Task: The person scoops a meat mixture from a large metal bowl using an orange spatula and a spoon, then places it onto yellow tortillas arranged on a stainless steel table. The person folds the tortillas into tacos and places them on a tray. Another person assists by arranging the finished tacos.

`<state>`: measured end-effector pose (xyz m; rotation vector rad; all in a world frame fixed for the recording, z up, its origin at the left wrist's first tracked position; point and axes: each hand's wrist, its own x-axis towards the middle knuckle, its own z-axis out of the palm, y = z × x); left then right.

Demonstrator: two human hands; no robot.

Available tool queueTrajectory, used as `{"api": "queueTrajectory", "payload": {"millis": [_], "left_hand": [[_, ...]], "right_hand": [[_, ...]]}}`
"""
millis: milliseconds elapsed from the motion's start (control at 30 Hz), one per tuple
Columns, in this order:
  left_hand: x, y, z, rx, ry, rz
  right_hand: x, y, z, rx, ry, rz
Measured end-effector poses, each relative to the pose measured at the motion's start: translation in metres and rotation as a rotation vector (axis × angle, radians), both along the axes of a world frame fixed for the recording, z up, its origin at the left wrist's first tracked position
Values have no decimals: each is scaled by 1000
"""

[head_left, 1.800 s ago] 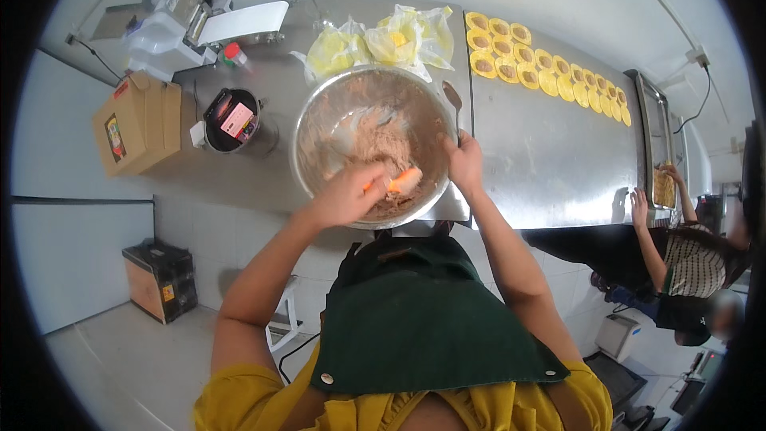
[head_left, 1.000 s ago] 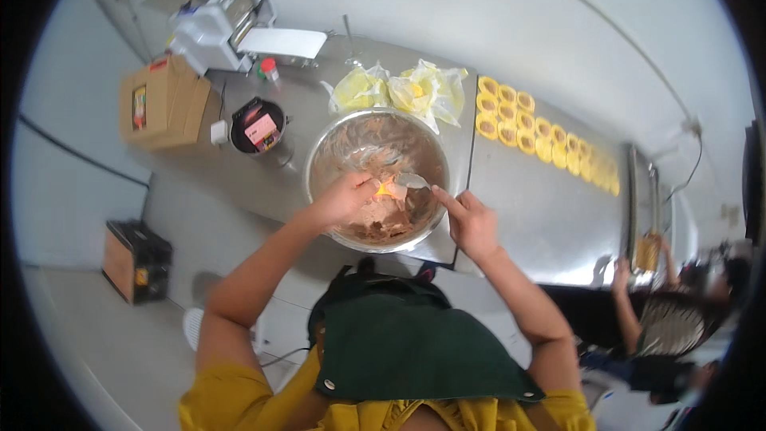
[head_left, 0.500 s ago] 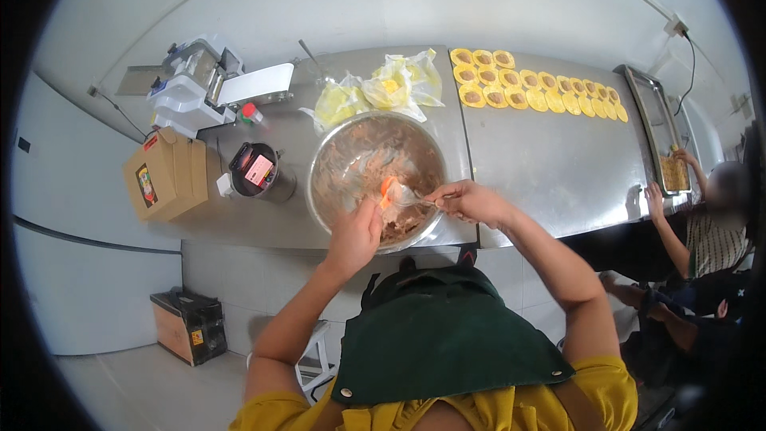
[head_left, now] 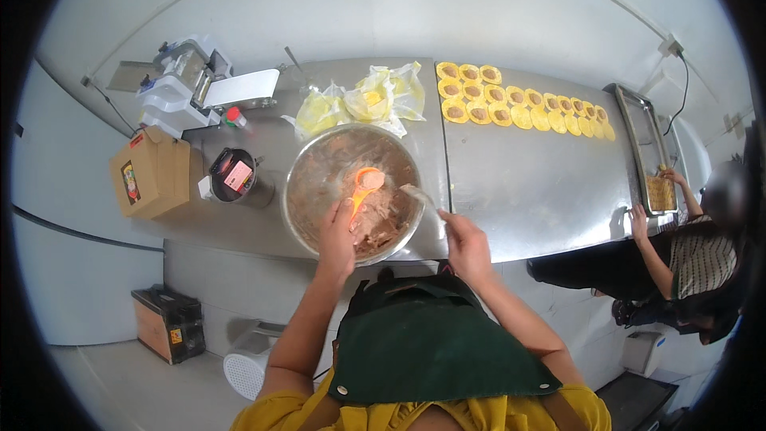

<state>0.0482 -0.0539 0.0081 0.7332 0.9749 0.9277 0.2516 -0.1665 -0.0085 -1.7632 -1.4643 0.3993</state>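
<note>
My left hand [head_left: 338,238] is closed on the handle of an orange scoop [head_left: 362,192], whose round cup holds a lump of pinkish-brown filling. The scoop is above a large steel bowl [head_left: 297,219]. Sticky filling [head_left: 388,227] lies in that bowl and smears its inner wall. In my right hand [head_left: 469,247] is a metal spoon [head_left: 428,201]. Its filling-smeared tip reaches over the bowl's right rim; its exact shape is hard to make out.
Yellow dough rounds [head_left: 521,116] lie in rows at the back right, many topped with filling. Crumpled plastic bags [head_left: 386,99] sit behind the bowl. Leftward stand a pot [head_left: 254,189], a cardboard box [head_left: 155,175] and a white machine [head_left: 179,84]. A person [head_left: 702,263] works at a tray [head_left: 638,140], far right.
The spoon has come away from the scoop, and my right hand has drawn back to the right. The scoop's cup now faces up with filling in it. The whole view has shifted slightly.
</note>
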Motion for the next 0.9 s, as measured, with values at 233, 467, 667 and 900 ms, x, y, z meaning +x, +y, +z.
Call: {"api": "queueTrajectory", "payload": {"millis": [233, 467, 667, 900], "left_hand": [[53, -11, 30, 900, 846, -429], [124, -7, 15, 995, 943, -490], [102, -2, -12, 642, 960, 19], [51, -19, -72, 763, 1115, 250]], "right_hand": [[64, 3, 38, -13, -185, 98], [187, 4, 29, -567, 1522, 267], [295, 46, 40, 427, 399, -302], [277, 63, -114, 104, 179, -528]]}}
